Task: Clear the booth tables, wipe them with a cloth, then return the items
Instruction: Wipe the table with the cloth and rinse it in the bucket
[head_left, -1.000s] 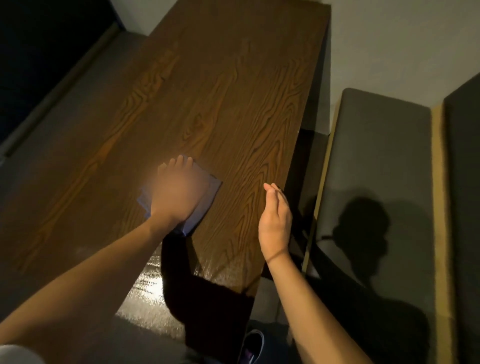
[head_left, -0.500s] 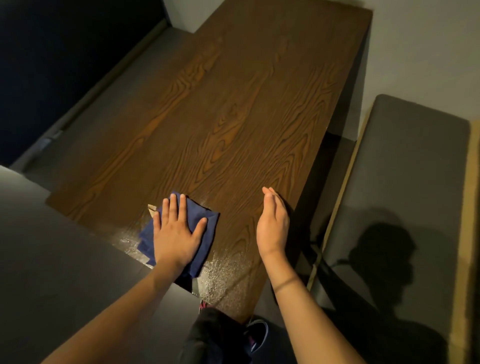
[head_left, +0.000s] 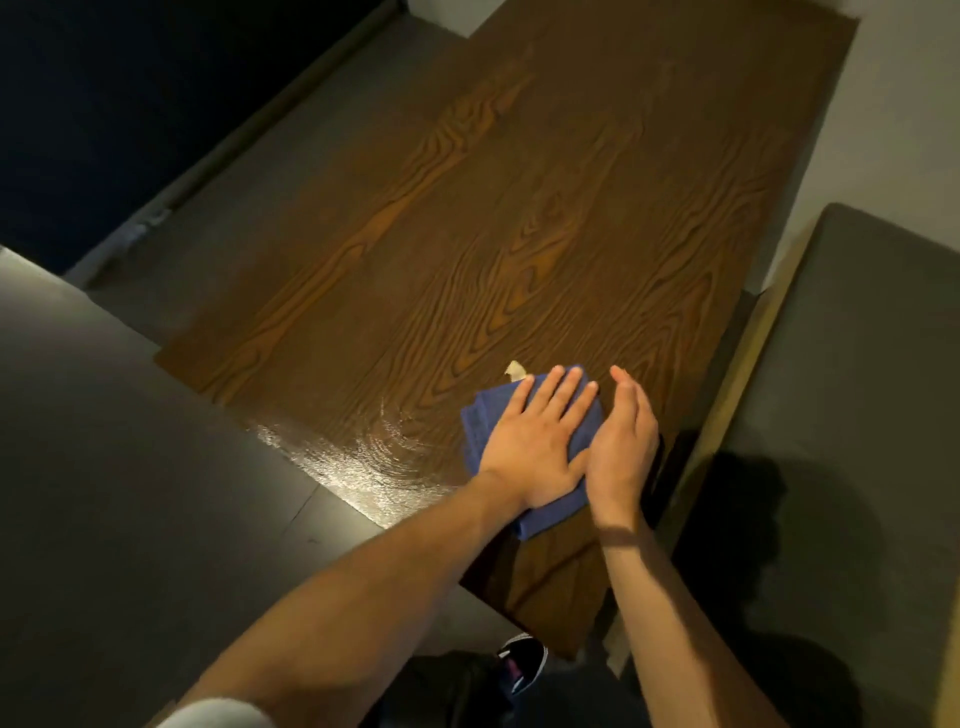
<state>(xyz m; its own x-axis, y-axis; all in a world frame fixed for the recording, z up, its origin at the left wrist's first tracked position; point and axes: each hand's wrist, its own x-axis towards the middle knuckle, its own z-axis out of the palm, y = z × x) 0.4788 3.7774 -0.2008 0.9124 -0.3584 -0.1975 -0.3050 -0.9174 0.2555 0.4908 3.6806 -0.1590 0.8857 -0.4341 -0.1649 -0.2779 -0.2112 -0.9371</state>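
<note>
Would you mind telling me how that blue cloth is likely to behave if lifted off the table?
The blue cloth would probably droop limply, since it lies folded flat under the left hand. Likely damp and slightly clingy, given the wet streaks beside it.

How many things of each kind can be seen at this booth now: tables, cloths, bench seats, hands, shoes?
Tables: 1, the wooden table.
Cloths: 1, the blue cloth under the left hand.
Bench seats: 2, the left seat and the right seat.
Hands: 2, with the right hand.
Shoes: 1, the shoe.
Total: 7.
</note>
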